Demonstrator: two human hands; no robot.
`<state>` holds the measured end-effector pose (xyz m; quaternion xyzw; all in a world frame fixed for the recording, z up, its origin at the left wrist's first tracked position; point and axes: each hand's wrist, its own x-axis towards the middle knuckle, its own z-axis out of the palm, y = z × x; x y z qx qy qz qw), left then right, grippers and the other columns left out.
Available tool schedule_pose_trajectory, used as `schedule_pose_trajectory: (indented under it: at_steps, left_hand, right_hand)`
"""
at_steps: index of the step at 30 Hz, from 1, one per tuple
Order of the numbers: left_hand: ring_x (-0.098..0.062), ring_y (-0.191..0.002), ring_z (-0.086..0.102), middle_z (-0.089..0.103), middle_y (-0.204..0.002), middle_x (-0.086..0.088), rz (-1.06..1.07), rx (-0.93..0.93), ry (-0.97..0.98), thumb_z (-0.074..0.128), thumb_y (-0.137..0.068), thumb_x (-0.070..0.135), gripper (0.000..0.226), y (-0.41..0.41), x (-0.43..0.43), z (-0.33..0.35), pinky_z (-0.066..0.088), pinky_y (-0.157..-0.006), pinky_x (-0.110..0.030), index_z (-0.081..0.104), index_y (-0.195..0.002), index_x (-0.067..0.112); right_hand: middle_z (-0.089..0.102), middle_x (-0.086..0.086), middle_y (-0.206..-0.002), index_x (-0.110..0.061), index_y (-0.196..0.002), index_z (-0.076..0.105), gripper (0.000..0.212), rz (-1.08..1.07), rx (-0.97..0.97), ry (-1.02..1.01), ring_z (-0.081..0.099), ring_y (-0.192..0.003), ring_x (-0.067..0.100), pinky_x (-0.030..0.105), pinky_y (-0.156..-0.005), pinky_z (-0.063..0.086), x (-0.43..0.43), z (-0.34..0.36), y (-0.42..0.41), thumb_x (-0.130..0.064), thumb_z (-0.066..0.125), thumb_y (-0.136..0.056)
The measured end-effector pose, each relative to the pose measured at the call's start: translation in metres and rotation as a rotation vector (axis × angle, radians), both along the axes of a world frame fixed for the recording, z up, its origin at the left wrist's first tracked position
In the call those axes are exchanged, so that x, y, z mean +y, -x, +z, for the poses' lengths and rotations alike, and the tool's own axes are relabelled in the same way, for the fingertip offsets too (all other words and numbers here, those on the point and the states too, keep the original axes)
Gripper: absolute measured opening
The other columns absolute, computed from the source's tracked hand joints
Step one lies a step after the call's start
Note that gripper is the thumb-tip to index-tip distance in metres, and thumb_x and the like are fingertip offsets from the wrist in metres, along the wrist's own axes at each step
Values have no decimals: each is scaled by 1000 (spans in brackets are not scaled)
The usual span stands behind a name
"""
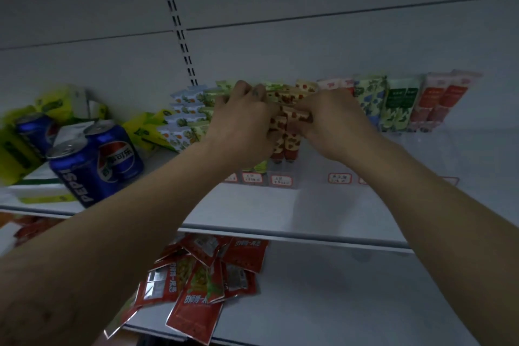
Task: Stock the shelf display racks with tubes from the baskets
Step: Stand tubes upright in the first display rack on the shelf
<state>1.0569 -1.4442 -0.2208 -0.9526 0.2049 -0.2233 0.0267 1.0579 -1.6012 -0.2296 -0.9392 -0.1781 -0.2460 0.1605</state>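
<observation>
Both my hands reach onto the upper shelf [252, 205] at a clear display rack [283, 177] full of upright patterned tubes. My left hand [244, 121] grips a bunch of green and red-brown spotted tubes [286, 146] standing in the rack. My right hand [328, 118] pinches the top of one spotted tube [297, 116] in the same bunch. More tubes fill the rack: white floral tubes [188, 118] at the left, blue floral tubes [368, 98], dark green tubes [398, 107] and red and white tubes [443, 98] at the right. No basket is in view.
Blue Pepsi cans [95, 160] and yellow-green packs [50, 107] stand on the shelf's left part. Price labels [338, 178] line the rack's front. Red sachets [202, 284] lie heaped on the lower shelf [337, 303]. A slotted upright [179, 31] runs up the back panel.
</observation>
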Motion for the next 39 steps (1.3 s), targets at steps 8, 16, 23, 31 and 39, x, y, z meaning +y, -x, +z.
schedule_pose_trajectory:
  at_steps: [8,16,23,31,39]
  left_hand:
    - [-29,-122,32,48,-118,-8,-23,-4,54,55,-91,36,35,3,1,-2,32,-96,-46,58,-123,23]
    - [-29,-123,33,49,-122,-7,-33,-11,66,56,-90,39,38,2,3,-4,31,-100,-45,57,-125,24]
    - [-30,-125,44,50,-134,-5,-106,-63,89,67,-81,39,57,23,20,-8,31,-105,-45,50,-133,23]
    - [-31,-118,50,58,-123,-7,-200,-162,128,67,-78,42,54,102,62,-54,39,-98,-50,56,-125,17]
    - [-24,-103,55,62,-107,4,-219,113,129,57,-76,48,43,174,91,-182,38,-80,-38,63,-111,24]
  right_hand:
    - [67,17,-95,-8,-102,70,20,-25,16,1,60,-89,32,30,-63,40,0,-10,0,-22,63,-88]
    - [68,12,-102,-14,-110,67,30,-14,57,-29,61,-97,30,32,-73,49,-1,-4,5,-27,69,-84]
    - [60,6,-118,-19,-124,55,52,-81,25,32,56,-106,27,34,-80,48,-3,14,45,-38,71,-79]
    - [35,6,-147,-14,-145,33,88,-3,55,136,29,-134,26,41,-112,26,28,-42,119,-53,71,-76]
    - [56,8,-123,-12,-130,47,80,203,165,474,54,-111,26,33,-92,47,42,-134,188,-59,71,-71]
